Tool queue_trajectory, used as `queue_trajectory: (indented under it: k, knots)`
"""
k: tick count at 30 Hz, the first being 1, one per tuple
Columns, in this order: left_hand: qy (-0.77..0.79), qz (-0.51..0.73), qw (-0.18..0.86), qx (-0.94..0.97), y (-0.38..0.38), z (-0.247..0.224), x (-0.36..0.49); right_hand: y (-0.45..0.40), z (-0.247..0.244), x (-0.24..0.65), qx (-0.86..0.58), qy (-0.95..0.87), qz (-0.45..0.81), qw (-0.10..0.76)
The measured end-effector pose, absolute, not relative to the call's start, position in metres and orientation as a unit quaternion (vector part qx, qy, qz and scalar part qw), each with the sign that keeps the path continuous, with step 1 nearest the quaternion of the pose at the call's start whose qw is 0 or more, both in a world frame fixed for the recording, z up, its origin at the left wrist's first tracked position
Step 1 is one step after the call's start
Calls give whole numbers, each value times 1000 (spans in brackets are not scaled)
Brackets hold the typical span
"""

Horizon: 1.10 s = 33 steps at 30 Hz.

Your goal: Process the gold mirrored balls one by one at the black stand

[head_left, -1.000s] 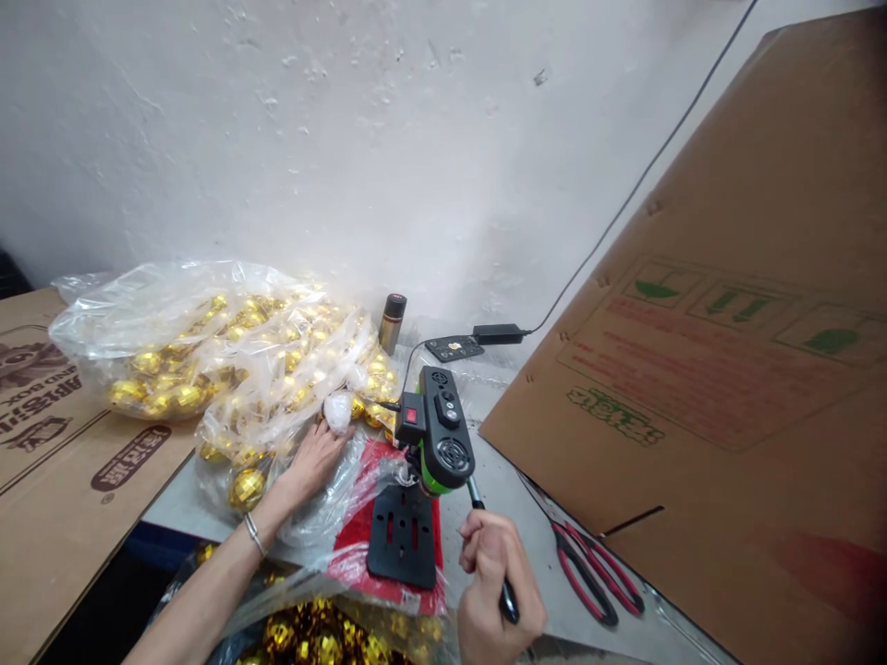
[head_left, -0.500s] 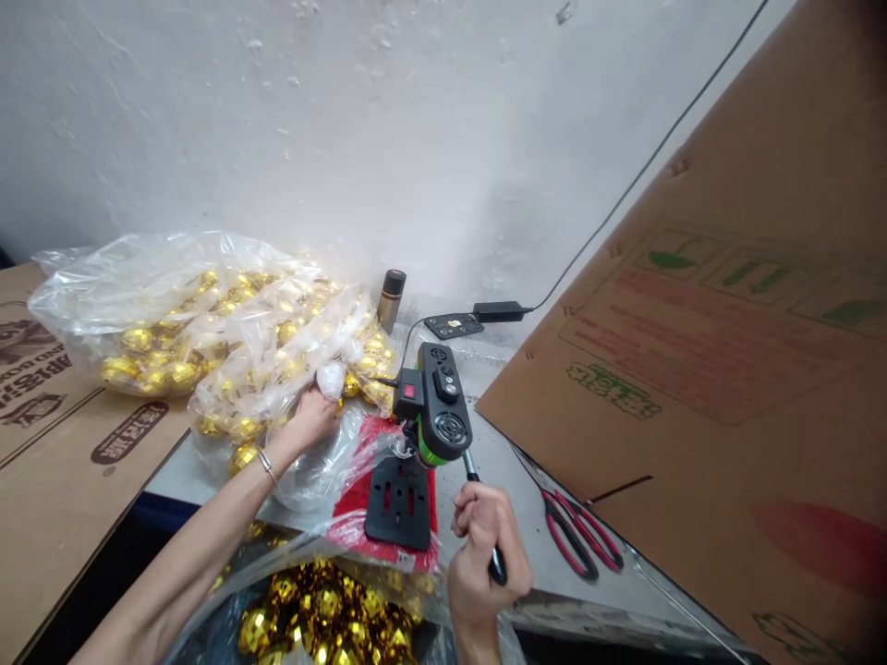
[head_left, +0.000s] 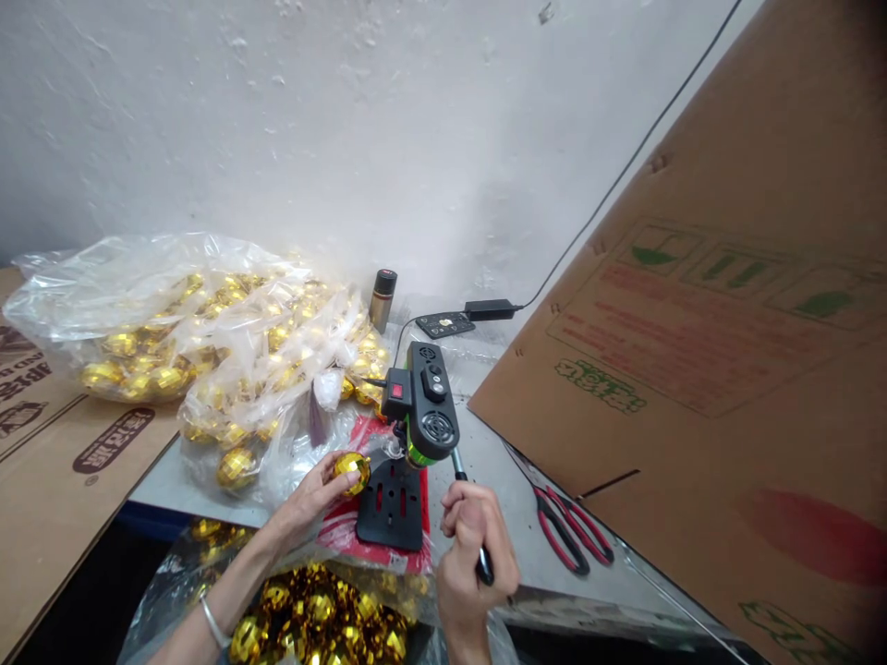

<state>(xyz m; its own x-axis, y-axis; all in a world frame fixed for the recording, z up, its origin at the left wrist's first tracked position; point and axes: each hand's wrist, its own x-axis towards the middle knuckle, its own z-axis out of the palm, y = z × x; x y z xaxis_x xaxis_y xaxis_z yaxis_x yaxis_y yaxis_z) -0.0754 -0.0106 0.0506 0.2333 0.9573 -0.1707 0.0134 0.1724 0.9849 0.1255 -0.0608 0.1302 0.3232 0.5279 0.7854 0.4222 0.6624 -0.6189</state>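
My left hand point(head_left: 322, 494) holds a gold faceted ball point(head_left: 352, 473) between thumb and fingers, at the left edge of the black slotted base plate point(head_left: 392, 503). Above that plate stands a black and green device point(head_left: 434, 397) with a red switch on its side box. My right hand point(head_left: 473, 554) is wrapped round the black lever handle point(head_left: 484, 565) of the device. Under the plate lies a red plastic sheet point(head_left: 425, 517). Clear bags of gold balls point(head_left: 277, 342) rest on the table to the left, and another open bag of gold balls point(head_left: 319, 610) is below the table edge.
Red-and-black handled shears point(head_left: 572, 531) lie right of my right hand. A large cardboard box point(head_left: 693, 369) leans at the right; another point(head_left: 42, 499) is at the left. A spray can point(head_left: 382, 300) and black power adapter point(head_left: 489, 309) stand near the wall.
My left hand has come back from the clear bag, down and right to the base plate, and now shows a gold ball in its fingers. My right hand keeps its hold on the lever.
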Motion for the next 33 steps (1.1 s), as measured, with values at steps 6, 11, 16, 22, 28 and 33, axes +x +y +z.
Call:
queue_trajectory:
  k: [6,11,16,22,28,33]
  knots:
    - [529,355,457,621,-10,45,-53,-60,140,124,-415,-582,40,698]
    - [524,320,386,688,-7,46,-41,-61,142,125,-412,-591,30,693]
    - [492,311,344,737,-2,45,-35,-61,142,126,-414,-597,29,687]
    - [490,277,283,777,5,39,-26,-61,141,127,-406,-601,34,688]
    - [500,286,235,783,8,24,-12,-62,143,128,-408,-600,43,687]
    - [507,320,227,768,1,12,-4,-64,142,128,-411,-597,54,686]
